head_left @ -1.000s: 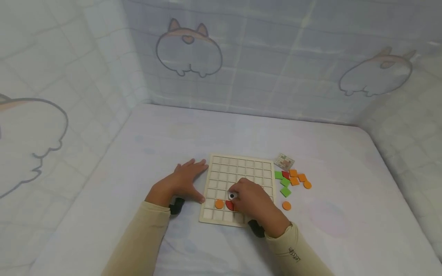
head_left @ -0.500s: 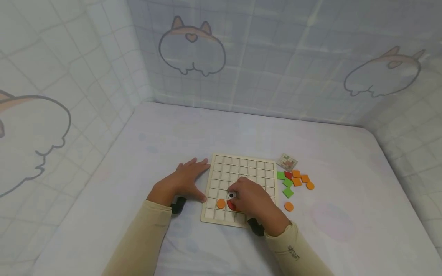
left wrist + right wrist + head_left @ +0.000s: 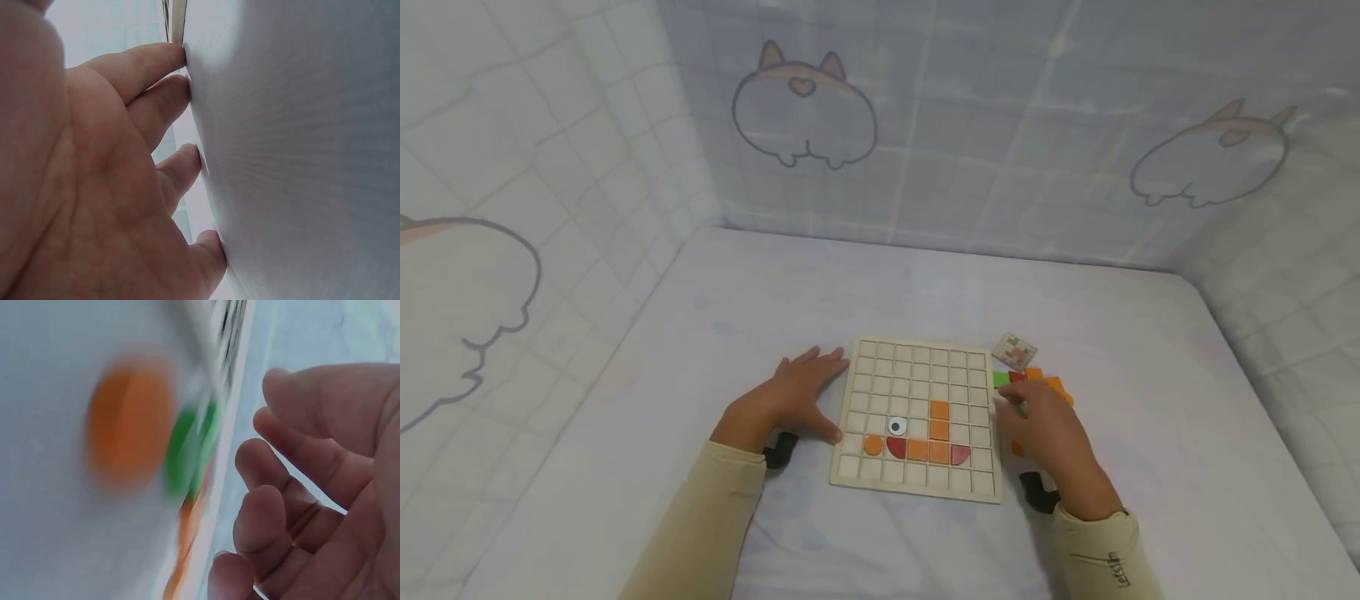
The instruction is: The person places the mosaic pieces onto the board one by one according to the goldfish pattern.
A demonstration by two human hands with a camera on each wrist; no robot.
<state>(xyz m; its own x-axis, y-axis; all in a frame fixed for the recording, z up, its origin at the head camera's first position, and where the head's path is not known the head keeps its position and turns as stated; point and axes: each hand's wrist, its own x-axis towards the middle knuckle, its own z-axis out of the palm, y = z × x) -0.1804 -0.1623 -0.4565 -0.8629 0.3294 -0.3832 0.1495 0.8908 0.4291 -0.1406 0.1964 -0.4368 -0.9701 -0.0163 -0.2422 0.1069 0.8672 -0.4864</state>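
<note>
A pale wooden grid board lies on the table. On its lower rows sit an orange disc, a white eye tile, a red rounded tile, several orange square tiles and a pinkish-red rounded tile. My left hand rests spread at the board's left edge, thumb and fingertips by the frame. Beyond the right edge, my right hand hovers over loose tiles, partly covering them. The right wrist view shows its loosely bent fingers holding nothing, with a blurred orange disc nearby.
Loose tiles lie right of the board: a green square, a red tile and orange tiles. A small patterned card is just behind them. Printed fabric walls stand behind and beside the table.
My right hand has let go of the eye tile and moved right, off the board to the loose tiles, uncovering the orange and red tiles. My left hand stays at the board's edge.
</note>
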